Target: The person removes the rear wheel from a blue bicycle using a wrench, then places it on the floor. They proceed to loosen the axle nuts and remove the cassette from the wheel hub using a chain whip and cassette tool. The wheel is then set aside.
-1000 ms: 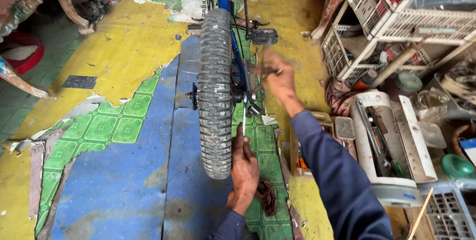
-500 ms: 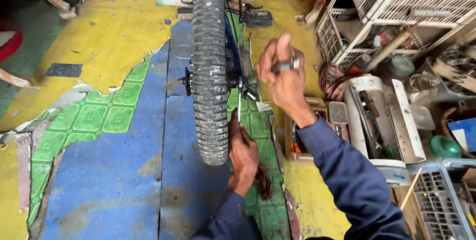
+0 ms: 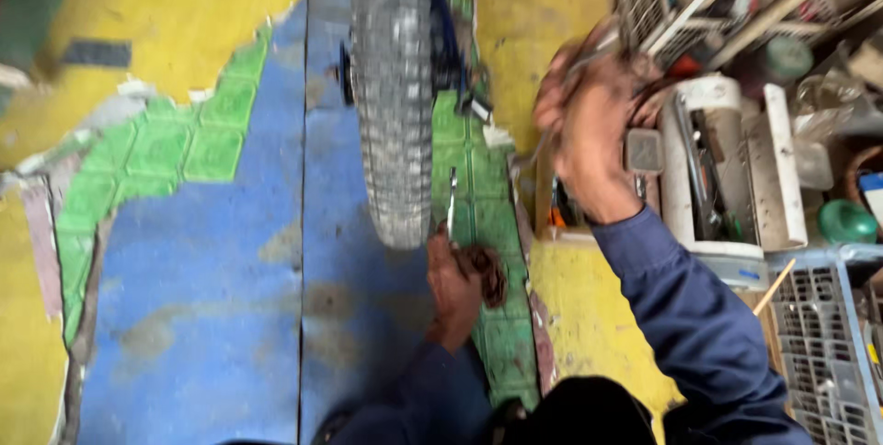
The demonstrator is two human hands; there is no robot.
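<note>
The floor (image 3: 184,298) under me is worn, painted in patches of yellow, blue and green, with a strip of green tiles running past the wheel. My left hand (image 3: 452,284) rests low on that strip, closed around a slim metal tool (image 3: 452,206) whose shaft points up along the side of the tyre (image 3: 394,86); a dark rag or cord (image 3: 490,272) lies bunched against the same hand. My right hand (image 3: 589,128) is raised and blurred, well apart from the left, fingers curled around something thin and metallic; the blur keeps me from telling what it is or how firmly I grip it.

I judge that I am between tools, working on the wheel's right side near the axle, with one tool parked in the left hand and the right busy over the parts clutter. The next move calls for steadying the right hand and bringing it back beside the blue frame (image 3: 446,31) without knocking the wheel.

The tyre stands upright in front of me, grey, knobbly and dusty, its lowest edge just above my left hand. To the right, a white plastic tray (image 3: 727,224) holds tools, with wire crates (image 3: 819,335) and a green round object (image 3: 846,222) nearby.
</note>
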